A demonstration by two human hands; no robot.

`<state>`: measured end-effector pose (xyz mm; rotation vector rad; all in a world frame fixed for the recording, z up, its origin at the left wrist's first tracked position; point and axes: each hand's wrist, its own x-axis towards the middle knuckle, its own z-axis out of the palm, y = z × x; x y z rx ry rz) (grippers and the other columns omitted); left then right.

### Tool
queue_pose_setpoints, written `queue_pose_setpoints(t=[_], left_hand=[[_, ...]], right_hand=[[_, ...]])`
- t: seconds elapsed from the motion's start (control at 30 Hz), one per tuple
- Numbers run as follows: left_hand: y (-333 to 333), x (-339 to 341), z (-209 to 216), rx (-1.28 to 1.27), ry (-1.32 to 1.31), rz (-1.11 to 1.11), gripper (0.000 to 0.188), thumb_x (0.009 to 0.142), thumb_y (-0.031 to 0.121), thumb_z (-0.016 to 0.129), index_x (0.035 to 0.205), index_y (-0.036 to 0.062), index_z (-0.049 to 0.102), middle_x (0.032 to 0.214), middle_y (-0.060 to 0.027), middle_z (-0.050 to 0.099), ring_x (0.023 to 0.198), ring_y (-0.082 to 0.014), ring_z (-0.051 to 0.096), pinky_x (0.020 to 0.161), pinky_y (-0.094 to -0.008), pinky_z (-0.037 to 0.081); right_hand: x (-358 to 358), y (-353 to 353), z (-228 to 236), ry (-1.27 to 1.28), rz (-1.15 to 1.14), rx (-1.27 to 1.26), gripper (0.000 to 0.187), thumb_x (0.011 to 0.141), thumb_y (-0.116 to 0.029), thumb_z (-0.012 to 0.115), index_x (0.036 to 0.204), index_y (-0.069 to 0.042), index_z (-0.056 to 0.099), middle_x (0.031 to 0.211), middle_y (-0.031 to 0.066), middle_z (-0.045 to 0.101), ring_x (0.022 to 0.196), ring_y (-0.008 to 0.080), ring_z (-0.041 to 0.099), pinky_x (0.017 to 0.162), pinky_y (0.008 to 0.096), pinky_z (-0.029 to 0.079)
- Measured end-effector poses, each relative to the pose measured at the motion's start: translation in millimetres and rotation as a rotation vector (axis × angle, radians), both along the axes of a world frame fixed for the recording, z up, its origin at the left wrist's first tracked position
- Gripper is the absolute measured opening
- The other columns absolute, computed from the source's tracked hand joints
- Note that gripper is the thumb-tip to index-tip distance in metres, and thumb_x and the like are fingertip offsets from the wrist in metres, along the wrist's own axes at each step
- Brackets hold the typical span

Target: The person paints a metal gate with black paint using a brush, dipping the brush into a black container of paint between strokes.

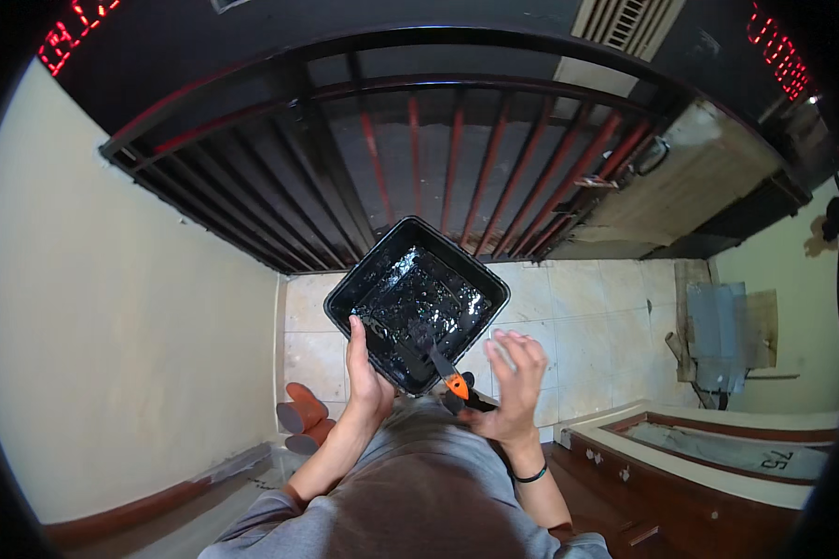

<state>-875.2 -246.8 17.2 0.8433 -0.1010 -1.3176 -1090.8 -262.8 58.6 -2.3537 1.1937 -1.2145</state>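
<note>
My left hand point(368, 380) grips the near left side of a square black tray point(343, 291), thumb over the rim. Wet, shiny black liquid coats the inside of the tray. A paintbrush point(455, 384) with an orange and black handle leans over the near right rim, its dark head down in the tray. My right hand point(513, 391) is beside the handle, fingers spread and raised. Its thumb is close to the handle's end; whether they touch I cannot tell.
A dark metal gate point(457, 168) with upright bars, reddish in places, stands ahead. A wooden board point(671, 186) covers its right part. Orange footwear point(303, 415) sits by the left wall. Flat pieces of board point(718, 335) lie at right, and a framed panel point(708, 447) nearer.
</note>
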Motion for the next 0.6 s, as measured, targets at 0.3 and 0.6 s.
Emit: queue_pose_setpoints(t=[0.3,0.6], left_hand=[[-50.4,-99.2,-0.4,0.028,-0.126,-0.118,0.066,0.109,0.056,0.044,0.150,0.0043,0.049,0.145,-0.0118,0.062,0.130,-0.0239,0.061,0.114,-0.0419,0.048],[-115.4,-159.0,-0.6,0.018,-0.071,-0.190,0.055,0.110,0.047,0.050,0.146,0.0049,0.050,0.139,-0.0083,0.063,0.126,-0.0195,0.061,0.110,-0.0379,0.049]], right_hand=[[-172.1,-0.6,7.6,0.017,-0.638,-0.125,0.016,0.093,-0.007,0.073,0.109,-0.002,0.076,0.124,0.0161,0.070,0.123,0.0373,0.059,0.106,0.0501,0.045],[-239.6,-28.2,-10.7,-0.118,-0.836,-0.156,0.004,0.091,0.003,0.074,0.094,0.001,0.075,0.122,0.0144,0.071,0.119,0.0360,0.060,0.105,0.0513,0.045]])
